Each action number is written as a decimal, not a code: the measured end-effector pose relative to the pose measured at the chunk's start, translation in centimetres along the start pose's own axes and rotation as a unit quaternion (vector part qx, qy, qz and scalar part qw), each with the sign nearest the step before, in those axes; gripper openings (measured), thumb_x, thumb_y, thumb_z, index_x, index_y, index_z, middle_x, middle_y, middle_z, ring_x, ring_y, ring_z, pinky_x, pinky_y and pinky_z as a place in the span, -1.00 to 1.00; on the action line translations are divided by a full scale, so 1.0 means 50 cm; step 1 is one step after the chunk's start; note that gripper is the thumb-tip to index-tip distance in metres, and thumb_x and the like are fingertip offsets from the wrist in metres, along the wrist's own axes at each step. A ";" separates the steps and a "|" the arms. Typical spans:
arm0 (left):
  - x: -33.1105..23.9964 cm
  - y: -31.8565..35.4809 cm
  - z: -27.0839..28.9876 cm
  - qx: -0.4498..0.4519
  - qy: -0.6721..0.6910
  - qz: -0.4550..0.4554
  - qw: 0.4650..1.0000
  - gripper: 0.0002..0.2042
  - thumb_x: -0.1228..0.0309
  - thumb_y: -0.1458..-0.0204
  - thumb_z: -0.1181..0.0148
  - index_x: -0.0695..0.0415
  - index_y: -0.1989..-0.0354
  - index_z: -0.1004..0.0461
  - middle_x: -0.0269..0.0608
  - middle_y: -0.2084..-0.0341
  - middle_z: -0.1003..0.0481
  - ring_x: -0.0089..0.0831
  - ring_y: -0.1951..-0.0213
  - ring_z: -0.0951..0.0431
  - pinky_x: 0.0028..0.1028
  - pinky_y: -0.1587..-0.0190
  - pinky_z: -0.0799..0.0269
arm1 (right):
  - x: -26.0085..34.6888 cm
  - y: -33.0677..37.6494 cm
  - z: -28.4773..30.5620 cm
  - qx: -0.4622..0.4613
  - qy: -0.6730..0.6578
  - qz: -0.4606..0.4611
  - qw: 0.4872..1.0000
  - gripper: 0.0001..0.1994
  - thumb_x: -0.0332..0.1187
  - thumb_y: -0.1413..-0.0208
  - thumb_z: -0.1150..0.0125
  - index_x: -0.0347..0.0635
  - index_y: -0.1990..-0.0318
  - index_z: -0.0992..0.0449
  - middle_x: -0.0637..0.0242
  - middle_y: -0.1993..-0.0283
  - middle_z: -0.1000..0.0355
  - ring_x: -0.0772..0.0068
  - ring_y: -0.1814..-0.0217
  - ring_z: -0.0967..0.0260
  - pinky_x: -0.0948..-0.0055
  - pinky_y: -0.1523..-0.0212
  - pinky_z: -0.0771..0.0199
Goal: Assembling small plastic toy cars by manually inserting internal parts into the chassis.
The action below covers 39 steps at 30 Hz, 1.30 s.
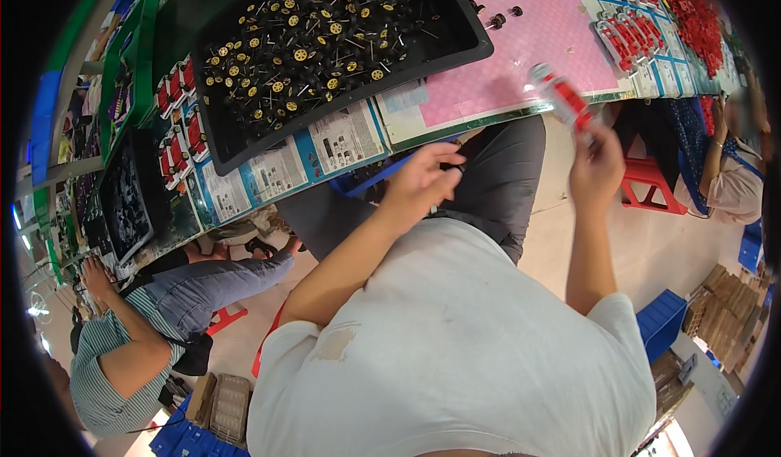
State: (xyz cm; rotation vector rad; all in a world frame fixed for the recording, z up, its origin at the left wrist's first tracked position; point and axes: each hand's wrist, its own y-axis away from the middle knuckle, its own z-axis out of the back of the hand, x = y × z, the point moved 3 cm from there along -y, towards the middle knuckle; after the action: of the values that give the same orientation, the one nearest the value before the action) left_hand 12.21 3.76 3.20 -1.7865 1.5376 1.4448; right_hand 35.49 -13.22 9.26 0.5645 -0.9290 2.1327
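Note:
My right hand (598, 164) grips one end of a red and white toy car (569, 105), slightly blurred, just off the table's front edge. The car is tilted, its far end over the pink mat (521, 42). Above my lap, my left hand (421, 182) has its fingers bent toward the thumb. Something small and dark shows at those fingertips; what it is I cannot make out. Ahead of my left hand lies a black tray (472, 48) heaped with small black wheels (299, 54) with yellow hubs on metal axles.
A few loose wheel pairs (497, 21) lie on the mat. Rows of red and white cars (628, 38) stand at the right, beside a heap of red parts (695, 26); more cars (175, 152) stand left of the tray. People sit on both sides; a red stool (651, 184) is at right.

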 end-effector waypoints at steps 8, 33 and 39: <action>-0.027 -0.026 -0.027 -0.002 0.203 -0.091 0.975 -0.65 0.35 -0.20 -0.15 0.10 -0.12 -0.28 -0.13 0.12 -0.55 -0.63 0.57 -0.46 -0.67 0.63 -0.31 | 0.101 -0.010 -0.027 0.084 -0.201 0.094 0.972 -0.86 -0.56 0.00 -0.33 -0.33 0.27 -0.53 0.19 0.26 -0.47 0.48 0.40 -0.38 0.53 0.38 -0.42; -0.033 0.090 0.102 -0.122 0.130 -0.167 0.970 -0.67 0.23 -0.26 -0.09 0.15 -0.09 -0.34 -0.24 0.26 -0.54 -0.66 0.54 -0.45 -0.64 0.58 -0.28 | 0.301 -0.200 -0.223 0.356 -0.128 0.284 0.881 -0.84 -0.59 -0.17 -0.15 -0.32 0.10 -0.52 0.19 0.03 -0.41 0.35 0.12 -0.45 0.49 0.08 -0.44; -0.044 0.072 0.082 -0.114 0.154 -0.153 0.969 -0.68 0.29 -0.21 -0.17 0.10 -0.07 -0.34 -0.33 0.43 -0.50 -0.66 0.55 -0.45 -0.62 0.53 -0.38 | 0.306 0.072 -0.162 0.363 -0.202 0.198 0.888 -0.79 -0.63 -0.02 -0.24 -0.28 0.16 -0.57 0.05 -0.26 -0.30 0.07 -0.14 -0.39 0.29 -0.03 -0.48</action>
State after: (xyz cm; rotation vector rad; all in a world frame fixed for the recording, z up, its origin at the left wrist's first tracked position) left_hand 7.43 6.94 4.58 -2.3580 1.1873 1.2801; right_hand 22.19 -1.95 12.09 1.3241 -0.4271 2.8011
